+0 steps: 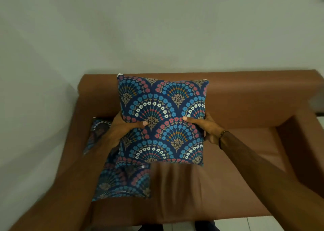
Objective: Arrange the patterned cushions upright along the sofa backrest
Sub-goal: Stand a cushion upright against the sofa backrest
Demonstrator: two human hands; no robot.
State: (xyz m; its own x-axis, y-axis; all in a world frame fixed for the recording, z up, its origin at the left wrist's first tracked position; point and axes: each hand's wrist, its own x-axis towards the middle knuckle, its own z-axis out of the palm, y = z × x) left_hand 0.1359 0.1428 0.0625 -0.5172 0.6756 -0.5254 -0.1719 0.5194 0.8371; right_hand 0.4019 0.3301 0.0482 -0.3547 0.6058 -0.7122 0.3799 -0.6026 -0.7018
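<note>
A blue patterned cushion (163,120) sits at the centre of the frame, held upright in the air in front of the brown sofa (245,108), its top edge level with the top of the backrest (254,83). The left hand (125,127) grips its left edge and the right hand (205,127) its right edge — thumbs pressed on the front face, the other fingers hidden behind the fabric. A dark beaded bracelet (222,138) circles the right wrist.

Two more cushions of the same print lie on the seat at the lower left. One (122,181) lies flat on the seat below the held cushion, blurred and partly covered by it and by the left forearm. Another (98,131) shows only as a strip at the left end of the seat, mostly hidden behind the left arm; whether it leans on the backrest cannot be told.

The right half of the seat (236,169) is bare brown upholstery. A plain pale wall (157,29) fills the upper frame — white floor tiles (263,223) show along the bottom edge.
</note>
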